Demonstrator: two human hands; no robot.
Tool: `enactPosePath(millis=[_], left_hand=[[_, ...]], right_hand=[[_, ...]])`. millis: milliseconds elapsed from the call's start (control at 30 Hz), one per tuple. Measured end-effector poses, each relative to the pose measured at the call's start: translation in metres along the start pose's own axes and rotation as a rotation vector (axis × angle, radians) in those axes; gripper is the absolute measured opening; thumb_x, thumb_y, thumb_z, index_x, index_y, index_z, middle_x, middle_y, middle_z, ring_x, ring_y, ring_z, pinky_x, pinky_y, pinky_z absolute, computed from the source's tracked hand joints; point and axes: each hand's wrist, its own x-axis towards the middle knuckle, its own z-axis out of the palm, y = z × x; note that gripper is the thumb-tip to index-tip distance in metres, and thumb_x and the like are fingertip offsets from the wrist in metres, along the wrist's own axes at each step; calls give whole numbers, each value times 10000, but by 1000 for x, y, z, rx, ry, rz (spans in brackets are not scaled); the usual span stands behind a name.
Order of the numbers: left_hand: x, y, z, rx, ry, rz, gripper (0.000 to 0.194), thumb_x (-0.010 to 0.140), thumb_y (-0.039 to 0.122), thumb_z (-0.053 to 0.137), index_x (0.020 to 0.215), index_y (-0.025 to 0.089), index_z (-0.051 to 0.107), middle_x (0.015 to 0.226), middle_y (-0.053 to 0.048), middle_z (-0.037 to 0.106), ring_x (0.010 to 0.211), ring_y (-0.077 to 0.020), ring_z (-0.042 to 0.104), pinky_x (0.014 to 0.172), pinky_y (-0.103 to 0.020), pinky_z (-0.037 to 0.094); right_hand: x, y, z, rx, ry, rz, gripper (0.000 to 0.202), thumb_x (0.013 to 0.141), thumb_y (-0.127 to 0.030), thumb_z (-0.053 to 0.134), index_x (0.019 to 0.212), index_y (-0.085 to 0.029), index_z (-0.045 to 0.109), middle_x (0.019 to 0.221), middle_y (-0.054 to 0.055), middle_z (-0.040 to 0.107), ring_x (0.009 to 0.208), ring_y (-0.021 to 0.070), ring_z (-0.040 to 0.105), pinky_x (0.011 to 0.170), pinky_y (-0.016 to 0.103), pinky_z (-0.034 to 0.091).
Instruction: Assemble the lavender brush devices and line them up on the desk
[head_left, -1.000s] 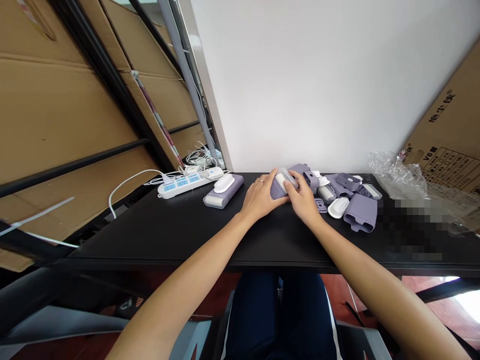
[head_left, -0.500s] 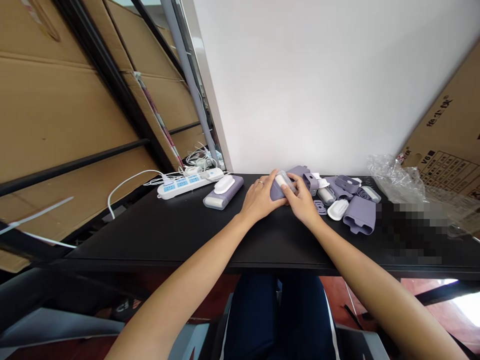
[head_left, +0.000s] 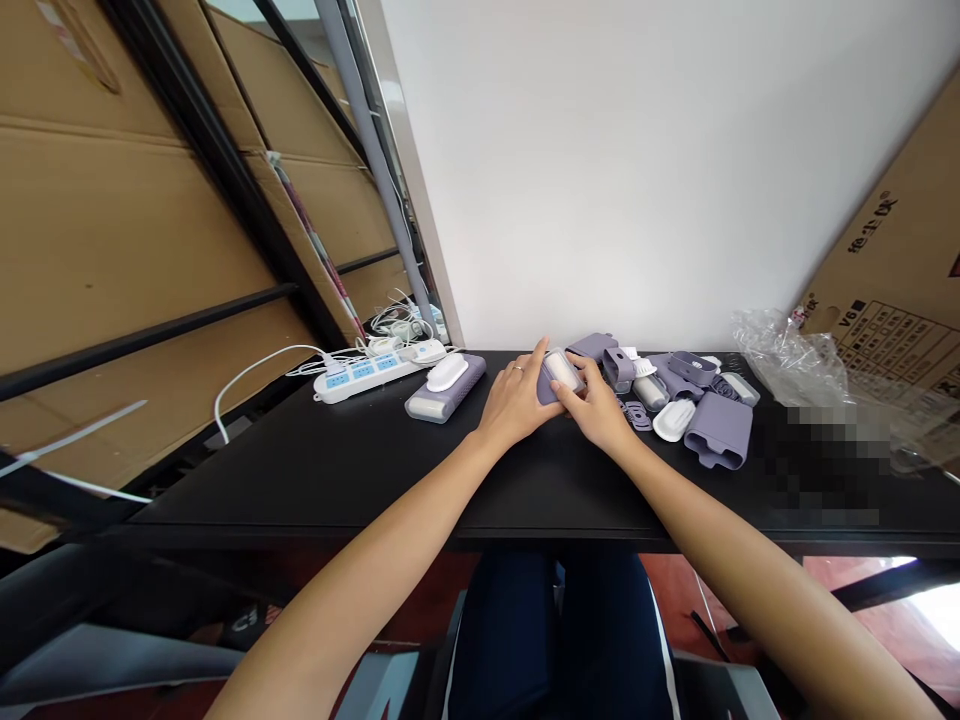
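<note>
Between my two hands is a purple case with a translucent end (head_left: 561, 372). My left hand (head_left: 517, 393), with a ring on one finger, grips its left side. On the other side my right hand (head_left: 598, 405) holds it, thumb on the translucent part. Another purple case (head_left: 465, 385) lies to the left with a white oval piece (head_left: 447, 371) on top. Right of my hands is a pile of purple and white parts, including an open purple sleeve (head_left: 718, 428), a white oval part (head_left: 673, 420) and a flat purple piece (head_left: 638, 415).
A white power strip (head_left: 367, 373) with tangled cables sits at the left of the black table (head_left: 315, 480). Crumpled clear plastic (head_left: 799, 360) lies at the right by a cardboard box (head_left: 900, 260). A white wall stands behind the table.
The case in my hands has tilted, and its translucent end shows more fully. My right hand has shifted slightly, uncovering more of the flat purple pieces beside it.
</note>
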Motion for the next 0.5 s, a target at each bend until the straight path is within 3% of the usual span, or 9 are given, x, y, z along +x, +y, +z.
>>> enactPosePath(millis=[133, 267, 433, 500], left_hand=[[-2, -2, 2, -42, 34, -13, 962, 867, 489, 703, 1645, 191, 222, 1427, -200, 581, 1273, -368, 584, 1067, -492, 441], [-1, -2, 2, -86, 36, -35, 972, 876, 522, 691, 1650, 190, 205, 1432, -213, 569, 1273, -370, 586, 1062, -500, 443], [1, 0, -1, -106, -10, -17, 956, 849, 486, 733, 1639, 258, 244, 1448, -178, 556, 1299, -354, 573, 1079, -496, 438], [1, -1, -3, -149, -15, -9, 903, 837, 457, 748, 1608, 288, 311, 1457, -155, 548, 1322, -339, 557, 1094, -484, 436]], right_hand=[[-6, -11, -1, -197, -53, -47, 650, 974, -483, 541, 1568, -251, 412, 1459, 139, 568, 1082, 273, 673, 1025, 482, 495], [-11, -16, -1, -342, -90, -59, 692, 994, -488, 498, 1632, -281, 329, 1403, 145, 591, 1094, 307, 673, 992, 504, 507], [-7, -4, 0, -151, -115, -58, 775, 937, -444, 601, 1632, -263, 310, 1532, 145, 491, 1113, 258, 662, 1050, 462, 488], [-2, -1, -3, -47, -122, -73, 768, 925, -457, 620, 1614, -264, 340, 1493, 123, 536, 1124, 248, 651, 1032, 439, 498]])
